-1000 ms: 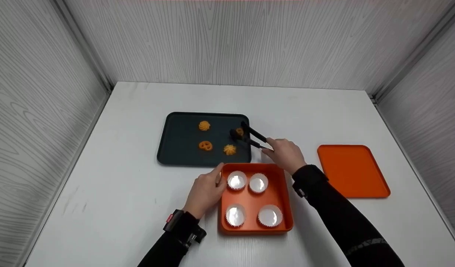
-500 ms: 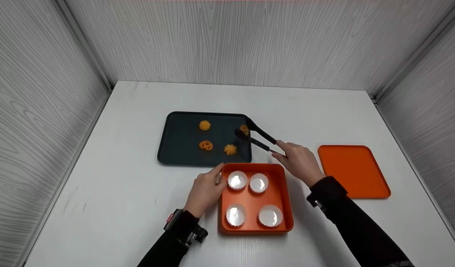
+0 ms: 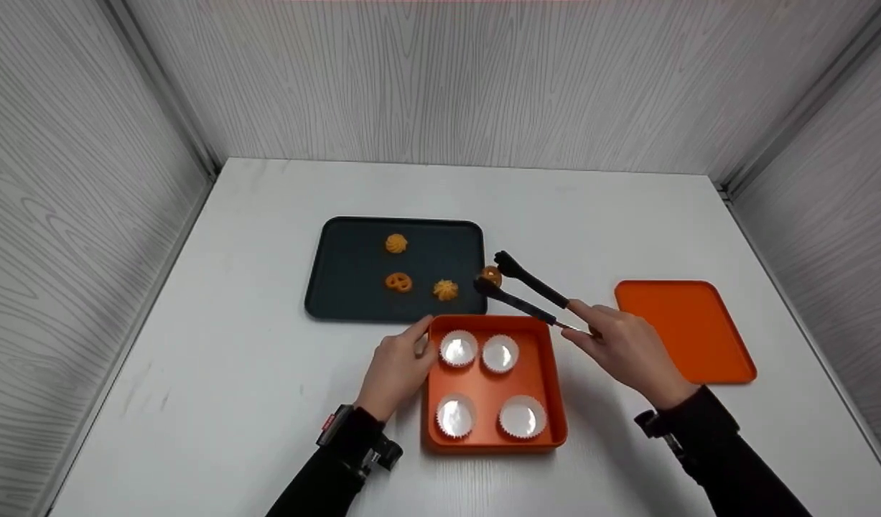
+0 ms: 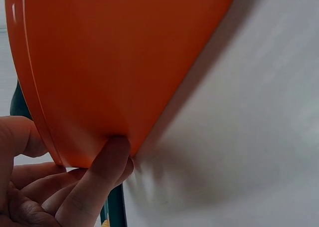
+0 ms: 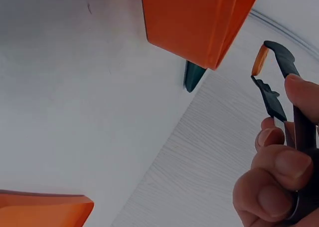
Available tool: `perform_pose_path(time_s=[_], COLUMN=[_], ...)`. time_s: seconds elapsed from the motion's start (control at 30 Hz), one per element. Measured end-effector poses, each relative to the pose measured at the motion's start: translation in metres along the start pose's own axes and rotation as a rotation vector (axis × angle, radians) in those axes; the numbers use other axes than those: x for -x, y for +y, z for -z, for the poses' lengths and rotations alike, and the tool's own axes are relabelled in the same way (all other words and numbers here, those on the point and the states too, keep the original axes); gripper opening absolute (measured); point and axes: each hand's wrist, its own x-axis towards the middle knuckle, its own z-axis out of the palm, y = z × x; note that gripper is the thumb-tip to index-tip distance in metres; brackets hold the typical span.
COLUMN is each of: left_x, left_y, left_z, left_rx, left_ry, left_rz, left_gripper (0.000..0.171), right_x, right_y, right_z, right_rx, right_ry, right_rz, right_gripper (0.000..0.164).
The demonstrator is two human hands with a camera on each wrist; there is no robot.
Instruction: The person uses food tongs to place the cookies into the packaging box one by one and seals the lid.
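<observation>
My left hand (image 3: 395,373) grips the back left corner of an orange box (image 3: 487,388). In the left wrist view, its fingers (image 4: 89,192) bend against the outside of the box wall. Several white paper cups (image 3: 500,354) stand inside the box, two at the back and two at the front. My right hand (image 3: 630,352) holds black tongs (image 3: 537,285), which point left just behind the box. A pretzel (image 5: 259,61) is caught on edge between the tong tips. In the head view it overlaps the right edge of the dark tray (image 3: 347,273).
On the dark tray lie two swirl-shaped cookies (image 3: 396,243) and another pretzel (image 3: 398,282). A flat orange tray (image 3: 706,330) rests to the right, partly behind my right hand. Grey wood-grain panels (image 3: 447,93) enclose the white table at the back and sides.
The tongs with the pretzel have moved right and toward me, off the right part of the dark tray. My left hand and the box have stayed put.
</observation>
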Motion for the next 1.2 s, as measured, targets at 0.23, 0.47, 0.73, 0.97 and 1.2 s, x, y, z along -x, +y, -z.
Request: perform_pose_path(time_s=[0.23,0.47,0.73,0.97,1.2], left_x=[0.0,0.002,0.002,0.001,0.001], left_y=[-0.002,-0.002,-0.001,0.0,0.0], left_z=[0.0,0.0,0.0,0.0,-0.001], left_rx=[-0.007,-0.002,0.006,0.006,0.001], left_ry=[0.008,0.019,0.022,0.008,0.009], left_rz=[-0.009,-0.017,-0.031,-0.011,-0.017], left_gripper=[0.047,0.047,0.048,0.048,0.049], right_x=[0.02,0.029,0.032,0.035,0.037], right_y=[-0.003,-0.006,-0.007,-0.005,-0.003], right_z=[0.024,0.035,0.034,0.033,0.034], right_rx=[-0.01,-0.01,0.022,0.044,0.042], right_ry=[-0.116,-0.268,-0.369,-0.38,-0.36], right_rz=[-0.01,-0.04,-0.056,-0.067,-0.048], right_gripper=[0.039,0.036,0.034,0.032,0.03])
